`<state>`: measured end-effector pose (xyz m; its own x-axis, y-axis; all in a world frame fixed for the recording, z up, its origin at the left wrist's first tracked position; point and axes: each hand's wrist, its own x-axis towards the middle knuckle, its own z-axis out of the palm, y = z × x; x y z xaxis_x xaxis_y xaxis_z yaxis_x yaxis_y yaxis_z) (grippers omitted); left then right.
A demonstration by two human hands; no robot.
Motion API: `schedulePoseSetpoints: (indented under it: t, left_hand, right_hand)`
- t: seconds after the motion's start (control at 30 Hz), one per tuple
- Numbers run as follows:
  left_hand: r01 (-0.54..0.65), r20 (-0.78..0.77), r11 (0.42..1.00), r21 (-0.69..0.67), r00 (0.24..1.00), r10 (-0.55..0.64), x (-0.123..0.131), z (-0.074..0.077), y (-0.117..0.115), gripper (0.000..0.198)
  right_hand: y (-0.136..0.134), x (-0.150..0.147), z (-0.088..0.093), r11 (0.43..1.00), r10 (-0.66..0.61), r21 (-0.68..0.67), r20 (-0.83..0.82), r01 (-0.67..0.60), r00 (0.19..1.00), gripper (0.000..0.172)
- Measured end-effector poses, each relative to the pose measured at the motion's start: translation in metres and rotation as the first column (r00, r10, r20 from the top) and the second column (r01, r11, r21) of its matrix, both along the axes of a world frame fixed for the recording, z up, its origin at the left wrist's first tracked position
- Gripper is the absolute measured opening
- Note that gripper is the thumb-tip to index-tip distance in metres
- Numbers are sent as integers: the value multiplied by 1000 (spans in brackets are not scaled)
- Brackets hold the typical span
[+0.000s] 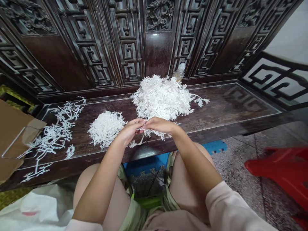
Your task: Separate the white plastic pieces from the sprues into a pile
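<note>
Pinching a small white branching sprig [146,134] between them, the person's left hand [130,131] and right hand [160,125] meet above the front part of a dark wooden bench seat [231,106]. Both hands are closed around the sprig, fingers curled downward and fingertips touching or nearly so, while its ragged ends dangle below them toward the bench's front edge.

At 12 o'clock from the hands, just beyond the fingers, sits a large heap of white sprigs [162,98], a few strands trailing out toward 3 o'clock. At 9 o'clock, just beside the left hand, lies a smaller, denser heap [105,129]. Farther out at 9 o'clock, longer loose sprigs [54,138] are spread thinly across the seat, near a flattened cardboard sheet [13,136].

Behind the large heap, around 12 o'clock, a plastic bottle [179,72] stands against a carved lattice backrest [127,41] — its contents are hard to make out. Down at 4 o'clock, a red plastic stool [279,170] stands on a speckled stone floor [240,183], and a white plastic bag [36,208] lies at 7 o'clock.
</note>
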<state>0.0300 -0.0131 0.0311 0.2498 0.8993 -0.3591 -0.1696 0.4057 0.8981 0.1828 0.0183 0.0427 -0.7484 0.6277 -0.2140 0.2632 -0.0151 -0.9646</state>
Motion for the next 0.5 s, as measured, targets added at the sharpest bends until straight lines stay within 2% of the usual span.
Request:
schedulePoseSetpoints:
  t: [0.17,0.37,0.5]
  left_hand:
    - [-35,-45,999,38,998,37,-2,-2,2,21]
    - [-121,251,991,-52,959,131,-6,-3,6,17]
    - [-207,285,968,-144,928,241,-4,0,6,17]
  right_hand:
    - [0,3,1,999,14,48,14,-15,1000,24]
    - [0,7,11,995,-8,96,12,7,1000,23]
    - [-1,6,11,994,-10,111,-9,11,1000,22]
